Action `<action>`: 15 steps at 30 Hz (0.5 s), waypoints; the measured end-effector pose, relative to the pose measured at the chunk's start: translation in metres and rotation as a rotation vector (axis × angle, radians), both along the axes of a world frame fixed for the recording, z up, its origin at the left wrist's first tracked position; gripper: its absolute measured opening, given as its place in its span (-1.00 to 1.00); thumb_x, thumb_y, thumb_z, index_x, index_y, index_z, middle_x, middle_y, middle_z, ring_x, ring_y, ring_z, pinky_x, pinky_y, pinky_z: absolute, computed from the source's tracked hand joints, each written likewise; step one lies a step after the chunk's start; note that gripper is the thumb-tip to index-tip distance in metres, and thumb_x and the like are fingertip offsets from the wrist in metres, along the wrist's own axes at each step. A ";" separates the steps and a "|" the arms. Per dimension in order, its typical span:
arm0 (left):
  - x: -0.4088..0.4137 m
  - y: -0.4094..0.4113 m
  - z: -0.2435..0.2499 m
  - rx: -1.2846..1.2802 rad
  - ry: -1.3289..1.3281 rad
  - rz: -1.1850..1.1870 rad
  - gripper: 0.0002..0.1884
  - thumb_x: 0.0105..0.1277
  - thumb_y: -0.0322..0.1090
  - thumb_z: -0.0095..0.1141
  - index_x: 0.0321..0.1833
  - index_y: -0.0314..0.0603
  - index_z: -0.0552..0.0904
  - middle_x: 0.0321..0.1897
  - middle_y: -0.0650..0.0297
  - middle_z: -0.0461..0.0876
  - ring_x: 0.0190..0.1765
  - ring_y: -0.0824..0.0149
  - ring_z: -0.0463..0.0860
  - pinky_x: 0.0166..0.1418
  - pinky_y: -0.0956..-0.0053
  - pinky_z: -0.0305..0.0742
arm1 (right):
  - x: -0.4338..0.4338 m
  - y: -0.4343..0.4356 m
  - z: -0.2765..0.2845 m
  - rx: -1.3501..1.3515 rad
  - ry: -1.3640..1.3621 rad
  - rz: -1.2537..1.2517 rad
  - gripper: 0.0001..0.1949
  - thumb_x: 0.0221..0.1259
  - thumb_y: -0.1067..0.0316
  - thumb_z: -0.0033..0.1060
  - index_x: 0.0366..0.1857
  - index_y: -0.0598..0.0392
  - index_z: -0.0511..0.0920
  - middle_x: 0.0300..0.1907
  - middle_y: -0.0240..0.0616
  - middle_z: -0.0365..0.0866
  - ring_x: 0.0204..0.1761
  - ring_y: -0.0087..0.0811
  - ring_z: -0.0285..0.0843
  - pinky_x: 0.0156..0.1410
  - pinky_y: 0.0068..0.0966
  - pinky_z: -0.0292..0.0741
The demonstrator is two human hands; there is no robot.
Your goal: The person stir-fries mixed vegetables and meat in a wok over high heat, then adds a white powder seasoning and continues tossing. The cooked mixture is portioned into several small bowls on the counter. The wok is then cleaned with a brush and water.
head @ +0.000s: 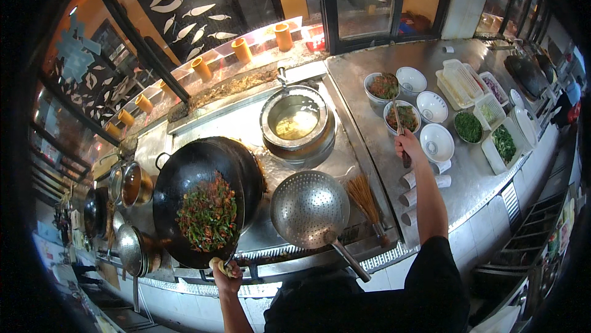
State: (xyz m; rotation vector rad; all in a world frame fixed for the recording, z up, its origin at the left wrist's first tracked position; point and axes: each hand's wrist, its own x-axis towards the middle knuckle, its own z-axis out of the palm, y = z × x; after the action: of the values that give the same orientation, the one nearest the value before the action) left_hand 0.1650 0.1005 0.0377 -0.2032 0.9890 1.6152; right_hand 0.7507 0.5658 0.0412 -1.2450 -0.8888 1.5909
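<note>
My left hand (227, 274) grips the near handle of a large black wok (171, 213) through a folded cloth (218, 266). A heap of chopped green and red stir-fry (208, 213) lies in the wok. On the right, my right hand (408, 144) is closed round the handle of a cooking ladle (399, 123). The ladle's head reaches over a white bowl (368, 84) filled with the same kind of food. Just under the ladle's shaft stands a second filled bowl (387, 123). White bowls (434, 107) with no food in them stand beside these two.
A perforated metal strainer (309, 208) and a bamboo wok brush (364, 197) lie between the wok and the right counter. Behind them sits a metal pot (295, 143) of liquid. Baskets and tubs of cut vegetables (503, 143) stand at the right. A person (565, 102) is at the far right.
</note>
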 end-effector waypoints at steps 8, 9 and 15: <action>0.004 0.006 0.005 -0.054 -0.032 0.042 -0.48 0.53 0.25 -0.23 -0.22 -0.08 0.52 -0.50 0.29 0.55 -0.57 0.37 0.39 -0.55 0.49 0.25 | 0.022 0.000 -0.022 0.274 -1.391 0.045 -0.37 0.20 0.40 0.14 0.43 0.01 0.30 -0.16 0.21 0.71 -0.19 0.12 0.74 -0.13 0.01 0.64; 0.004 0.006 0.006 -0.047 -0.030 0.027 -0.46 0.53 0.26 -0.24 -0.22 -0.10 0.52 -0.49 0.28 0.55 -0.57 0.38 0.39 -0.55 0.49 0.24 | 0.022 -0.003 -0.023 0.320 -1.493 0.042 -0.37 0.21 0.39 0.15 0.43 -0.01 0.30 -0.15 0.21 0.71 -0.15 0.14 0.73 -0.07 0.04 0.63; 0.004 0.003 0.004 -0.037 0.066 0.040 -0.46 0.55 0.22 -0.20 -0.31 -0.11 0.55 -0.57 0.33 0.51 -0.59 0.41 0.43 -0.54 0.50 0.31 | 0.014 -0.030 0.008 0.363 -1.411 0.058 -0.33 0.19 0.36 0.24 0.46 -0.08 0.30 -0.09 0.22 0.70 -0.03 0.23 0.68 0.08 0.06 0.60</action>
State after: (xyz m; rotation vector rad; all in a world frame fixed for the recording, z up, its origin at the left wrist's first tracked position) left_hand 0.1685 0.1035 0.0414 -0.1972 1.0713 1.6499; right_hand 0.7650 0.5356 0.0495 -2.0059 -1.9272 0.3052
